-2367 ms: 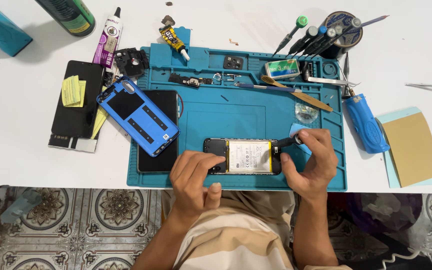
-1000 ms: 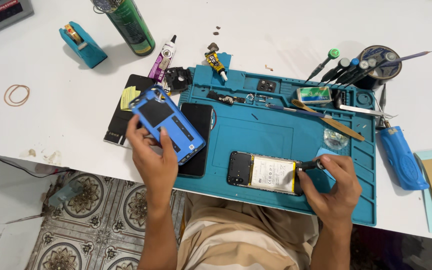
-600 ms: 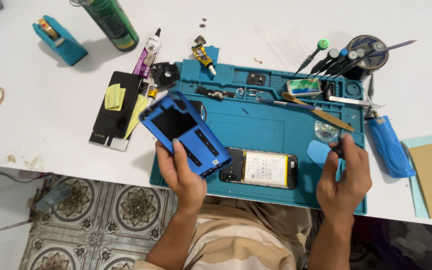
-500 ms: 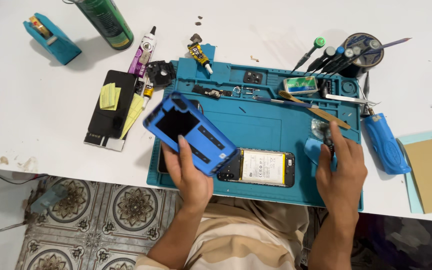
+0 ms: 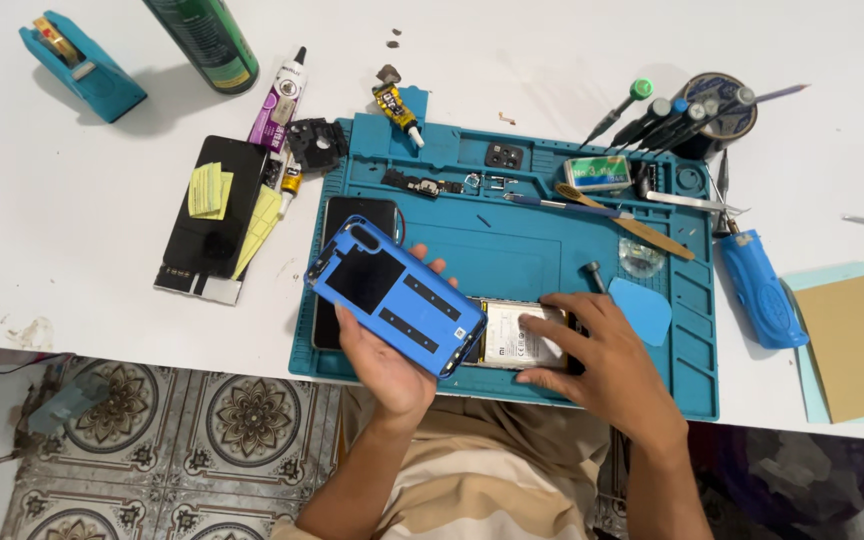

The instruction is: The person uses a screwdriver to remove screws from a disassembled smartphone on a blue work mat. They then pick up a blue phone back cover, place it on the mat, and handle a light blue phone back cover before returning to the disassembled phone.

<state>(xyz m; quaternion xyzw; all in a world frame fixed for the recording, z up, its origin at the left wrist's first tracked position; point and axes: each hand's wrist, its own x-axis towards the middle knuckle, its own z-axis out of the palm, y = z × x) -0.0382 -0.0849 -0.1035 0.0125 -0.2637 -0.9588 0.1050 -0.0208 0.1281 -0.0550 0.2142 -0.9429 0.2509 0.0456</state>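
Observation:
My left hand (image 5: 382, 355) holds a blue phone back cover (image 5: 397, 296), inner side up, tilted over the left half of the teal work mat (image 5: 512, 240). The cover's lower right end overlaps the opened phone (image 5: 522, 335), which lies on the mat near its front edge with its white battery showing. My right hand (image 5: 592, 350) rests flat on the right part of that phone, fingers spread over it. A dark phone screen (image 5: 352, 215) lies on the mat under the cover.
A blue plastic pick (image 5: 640, 310), a wooden-handled tool (image 5: 632, 220) and small parts lie on the mat. Screwdrivers (image 5: 652, 110) stand at the back right, beside a blue electric driver (image 5: 760, 290). To the left are a black phone with yellow notes (image 5: 214, 215), glue tube (image 5: 277, 100), green can (image 5: 207, 40) and tape dispenser (image 5: 82, 65).
My left hand picked the blue cover up from the left of the mat and carried it right, over the opened phone. My right hand let go of the pick and moved onto the phone.

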